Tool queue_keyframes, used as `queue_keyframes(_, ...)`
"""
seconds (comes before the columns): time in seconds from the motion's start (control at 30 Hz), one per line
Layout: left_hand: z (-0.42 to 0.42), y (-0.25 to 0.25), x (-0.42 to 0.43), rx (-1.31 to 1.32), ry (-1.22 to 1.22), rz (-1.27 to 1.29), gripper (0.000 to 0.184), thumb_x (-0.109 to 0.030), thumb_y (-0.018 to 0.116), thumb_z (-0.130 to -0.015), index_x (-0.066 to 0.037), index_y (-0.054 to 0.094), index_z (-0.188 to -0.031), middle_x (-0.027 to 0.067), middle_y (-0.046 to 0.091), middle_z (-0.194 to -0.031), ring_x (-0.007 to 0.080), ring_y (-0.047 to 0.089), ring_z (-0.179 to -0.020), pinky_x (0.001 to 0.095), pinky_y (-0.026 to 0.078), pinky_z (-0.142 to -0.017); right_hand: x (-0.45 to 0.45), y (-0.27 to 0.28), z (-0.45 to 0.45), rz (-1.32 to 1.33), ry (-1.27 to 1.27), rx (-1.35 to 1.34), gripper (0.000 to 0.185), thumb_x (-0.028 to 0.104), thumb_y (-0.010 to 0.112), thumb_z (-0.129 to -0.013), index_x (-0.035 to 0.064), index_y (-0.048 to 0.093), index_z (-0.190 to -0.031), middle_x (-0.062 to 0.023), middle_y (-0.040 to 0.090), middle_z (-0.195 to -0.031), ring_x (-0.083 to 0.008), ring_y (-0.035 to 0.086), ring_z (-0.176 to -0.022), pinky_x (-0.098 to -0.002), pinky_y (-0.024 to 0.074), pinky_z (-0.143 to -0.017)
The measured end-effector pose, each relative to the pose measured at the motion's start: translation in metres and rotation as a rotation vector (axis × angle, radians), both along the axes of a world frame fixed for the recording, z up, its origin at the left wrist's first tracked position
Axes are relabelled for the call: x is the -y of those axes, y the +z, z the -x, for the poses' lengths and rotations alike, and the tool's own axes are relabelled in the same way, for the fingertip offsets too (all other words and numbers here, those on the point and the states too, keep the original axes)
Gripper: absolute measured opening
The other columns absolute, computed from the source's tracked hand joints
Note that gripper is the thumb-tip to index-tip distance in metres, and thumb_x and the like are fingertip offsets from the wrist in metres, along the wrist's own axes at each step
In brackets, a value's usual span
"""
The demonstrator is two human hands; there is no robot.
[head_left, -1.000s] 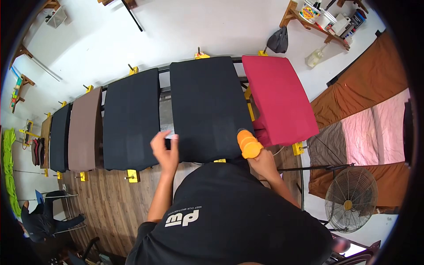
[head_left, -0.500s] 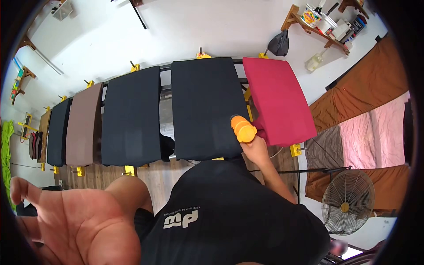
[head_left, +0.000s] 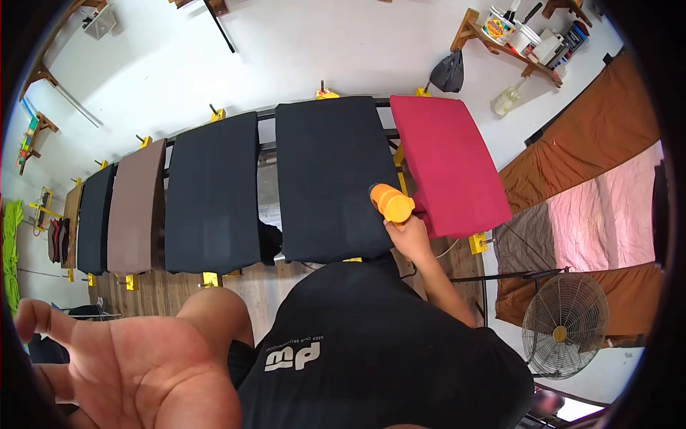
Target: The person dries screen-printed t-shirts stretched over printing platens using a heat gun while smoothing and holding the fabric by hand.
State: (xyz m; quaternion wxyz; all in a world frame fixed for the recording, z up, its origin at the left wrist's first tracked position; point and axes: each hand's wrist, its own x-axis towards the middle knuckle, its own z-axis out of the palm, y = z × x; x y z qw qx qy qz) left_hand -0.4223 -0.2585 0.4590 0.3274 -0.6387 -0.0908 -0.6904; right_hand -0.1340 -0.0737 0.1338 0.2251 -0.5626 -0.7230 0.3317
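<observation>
My right hand (head_left: 411, 239) is wrapped round an orange heat gun (head_left: 392, 204), whose dark nozzle points up and left over the right edge of a black cloth-covered board (head_left: 332, 171). A red cloth-covered board (head_left: 454, 168) lies just right of the tool. Close to the camera at the lower left is my left hand (head_left: 139, 368), palm up with its fingers apart and nothing in it. Further left in the row are another black board (head_left: 214, 193), a brown one (head_left: 136, 207) and a dark one (head_left: 95, 222).
A round metal fan (head_left: 564, 327) stands at the right, by brown and pink cloths (head_left: 600, 222). A shelf (head_left: 511, 51) with tubs hangs at the upper right. Yellow clamps (head_left: 209, 279) stick out below the boards. Green cloth (head_left: 11, 250) hangs at far left.
My left hand has moved from beside the black boards to the lower left, near the camera. My right hand has moved the heat gun slightly up and left.
</observation>
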Motion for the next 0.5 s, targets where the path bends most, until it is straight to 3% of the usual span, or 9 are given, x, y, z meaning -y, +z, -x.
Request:
queue_keyframes(0.27,0.010,-0.003,-0.005,-0.091,0.149,0.079,0.048,-0.046,0.028,-0.121,-0.008,0.054,-0.138,0.0099,0.060,-0.143,0.0351,0.060,-0.132,0.0620,0.054,-0.112,0.004,0.004,0.004,-0.026,0.022,0.013,0.035,0.028,0.081,-0.091,-0.0016,0.076,-0.110,-0.0256,0.078,-0.099,-0.0461,0.075,-0.103,-0.0526,0.0599,-0.086)
queue_keyframes(0.3,0.013,-0.027,0.015,0.200,0.130,0.168,0.056,-0.069,0.047,-0.111,-0.033,0.063,-0.150,-0.0114,0.069,-0.143,0.0239,0.054,-0.137,0.0640,0.027,-0.126,0.007,0.002,0.000,-0.024,0.021,0.010,0.035,0.028,0.081,-0.091,-0.0016,0.076,-0.110,-0.0256,0.078,-0.099,-0.0461,0.075,-0.103,-0.0526,0.0599,-0.086)
queue_keyframes(0.33,0.024,-0.042,0.015,0.088,0.190,0.248,0.053,-0.066,0.047,-0.112,-0.035,0.061,-0.153,-0.0124,0.069,-0.143,0.0230,0.055,-0.136,0.0624,0.028,-0.124,0.010,0.000,-0.005,0.036,0.027,0.025,0.034,0.029,0.081,-0.091,-0.0004,0.077,-0.109,-0.0257,0.078,-0.100,-0.0460,0.075,-0.102,-0.0532,0.0602,-0.086)
queue_keyframes(0.37,0.027,-0.057,0.006,0.088,0.189,0.305,0.050,-0.064,0.047,-0.112,-0.031,0.067,-0.143,-0.0087,0.071,-0.135,0.0241,0.056,-0.133,0.0597,0.034,-0.119,0.014,-0.002,-0.010,0.095,0.034,0.041,0.033,0.029,0.081,-0.091,0.0008,0.078,-0.109,-0.0258,0.078,-0.102,-0.0460,0.075,-0.101,-0.0537,0.0604,-0.087)
queue_keyframes(0.43,0.020,-0.118,-0.028,0.244,0.115,0.384,0.041,-0.047,0.052,-0.110,-0.012,0.072,-0.103,0.0065,0.070,-0.111,0.0292,0.062,-0.118,0.0553,0.046,-0.107,0.032,0.004,-0.015,-0.041,0.049,0.033,0.032,0.027,0.080,-0.091,0.0004,0.078,-0.108,-0.0259,0.078,-0.098,-0.0457,0.076,-0.097,-0.0526,0.0609,-0.084)
queue_keyframes(0.47,0.005,-0.140,-0.043,0.360,0.236,0.533,0.013,-0.011,0.072,-0.087,-0.012,0.080,-0.098,0.0062,0.074,-0.105,0.0298,0.063,-0.106,0.0506,0.051,-0.095,0.037,0.002,-0.023,-0.049,0.081,-0.048,0.032,0.027,0.080,-0.092,-0.0002,0.077,-0.109,-0.0259,0.078,-0.098,-0.0457,0.076,-0.098,-0.0517,0.0609,-0.084)
queue_keyframes(0.5,0.010,-0.164,-0.052,0.300,0.229,0.820,0.015,-0.001,0.077,-0.084,-0.009,0.079,-0.096,0.0078,0.074,-0.094,0.0300,0.066,-0.099,0.0443,0.053,-0.088,0.042,0.001,-0.028,-0.059,0.114,-0.130,0.032,0.026,0.080,-0.092,-0.0008,0.077,-0.110,-0.0259,0.078,-0.097,-0.0458,0.076,-0.098,-0.0508,0.0609,-0.083)
